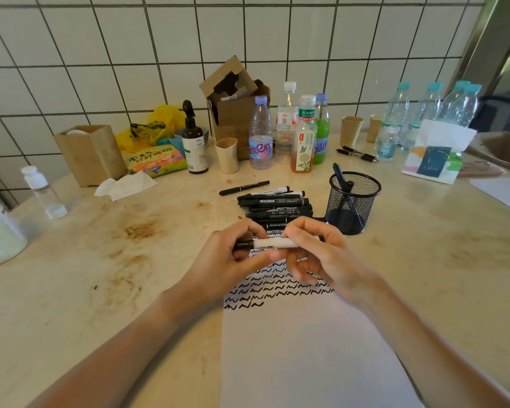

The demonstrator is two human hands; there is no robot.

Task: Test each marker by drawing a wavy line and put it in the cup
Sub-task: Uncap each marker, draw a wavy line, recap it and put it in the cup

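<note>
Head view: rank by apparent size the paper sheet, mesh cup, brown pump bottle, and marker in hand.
1. paper sheet, by far the largest, though nearest the camera.
2. mesh cup.
3. brown pump bottle, close to the cup; it stands farther back, so their order is unsure.
4. marker, partly covered by both hands.

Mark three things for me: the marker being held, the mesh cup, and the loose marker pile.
white marker (273, 243): head view, on the white barrel showing between both hands.
mesh cup (354, 209): head view, on its black front wall.
marker pile (277, 205): head view, on a black barrel mid-pile.

cup (354, 201): black wire mesh | table (100, 260): glossy stained stone | sheet (301, 348): matt paper
</note>
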